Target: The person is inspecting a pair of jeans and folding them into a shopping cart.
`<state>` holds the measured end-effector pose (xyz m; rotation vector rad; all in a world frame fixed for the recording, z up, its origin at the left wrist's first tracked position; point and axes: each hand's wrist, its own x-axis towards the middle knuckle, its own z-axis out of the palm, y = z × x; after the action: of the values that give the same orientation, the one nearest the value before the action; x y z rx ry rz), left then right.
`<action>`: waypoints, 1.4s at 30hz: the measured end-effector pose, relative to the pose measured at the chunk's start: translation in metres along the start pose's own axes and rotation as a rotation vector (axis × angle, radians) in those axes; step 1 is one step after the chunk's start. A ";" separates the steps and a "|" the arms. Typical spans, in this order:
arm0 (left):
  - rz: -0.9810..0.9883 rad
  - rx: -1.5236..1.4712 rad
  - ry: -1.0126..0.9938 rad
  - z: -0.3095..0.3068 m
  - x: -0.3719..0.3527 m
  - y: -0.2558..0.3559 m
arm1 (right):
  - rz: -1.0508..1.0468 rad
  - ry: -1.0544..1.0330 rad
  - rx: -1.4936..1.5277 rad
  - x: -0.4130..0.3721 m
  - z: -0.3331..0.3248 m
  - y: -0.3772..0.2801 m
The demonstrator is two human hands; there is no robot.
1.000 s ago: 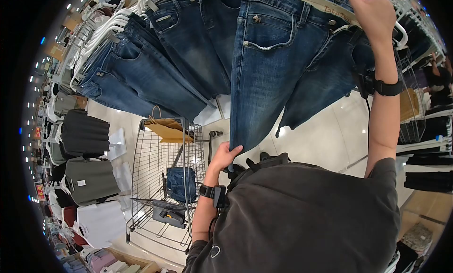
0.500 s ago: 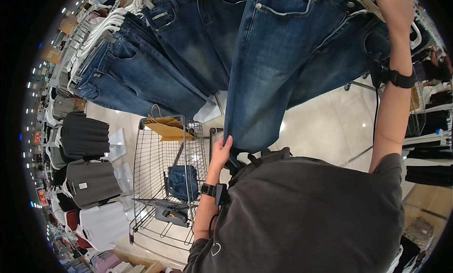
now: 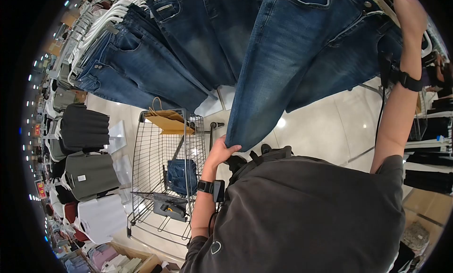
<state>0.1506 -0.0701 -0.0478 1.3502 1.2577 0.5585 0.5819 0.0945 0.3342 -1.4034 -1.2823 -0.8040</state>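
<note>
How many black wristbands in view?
2: one black wristband on the wearer's left wrist, another black wristband on the right wrist. Any in the crowded background could be hidden.

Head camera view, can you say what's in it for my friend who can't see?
A person holds blue jeans stretched out, left hand gripping low on one leg, right hand up near the waistband. Behind, more jeans hang on white hangers; at left, a wire shopping cart carries a brown paper bag and folded denim.

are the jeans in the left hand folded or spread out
Spread out: the jeans stretch lengthwise from the waistband near the right hand to a leg end gripped by the left hand.
</note>
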 end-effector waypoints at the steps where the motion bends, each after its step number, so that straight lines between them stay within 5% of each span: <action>1: -0.014 -0.011 -0.014 -0.001 0.001 -0.006 | 0.038 -0.033 0.040 0.001 -0.002 -0.003; 11: -0.179 -0.066 -0.003 -0.004 -0.008 -0.060 | 0.050 0.035 -0.052 0.005 -0.003 0.014; 17: -0.142 -0.227 0.208 0.001 -0.008 -0.094 | 0.026 0.046 -0.079 0.005 0.006 0.022; 24: -0.074 -0.027 0.534 -0.011 -0.018 -0.111 | 0.060 0.024 -0.120 0.007 0.009 0.032; 27: 0.010 -0.143 0.436 -0.013 -0.028 -0.092 | 0.064 0.049 -0.087 0.011 0.014 0.039; 32: -0.039 0.222 0.294 -0.019 -0.047 -0.048 | 0.077 0.013 -0.050 0.018 0.015 0.052; 35: -0.105 0.327 0.217 -0.026 -0.046 -0.072 | 0.041 -0.003 0.010 0.019 0.015 0.054; 42: -0.335 -0.028 0.237 -0.045 -0.058 -0.135 | 0.042 -0.031 -0.135 0.025 0.013 0.070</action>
<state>0.0459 -0.1336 -0.1409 1.0407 1.6237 0.5064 0.6525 0.1203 0.3373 -1.5506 -1.2368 -0.8567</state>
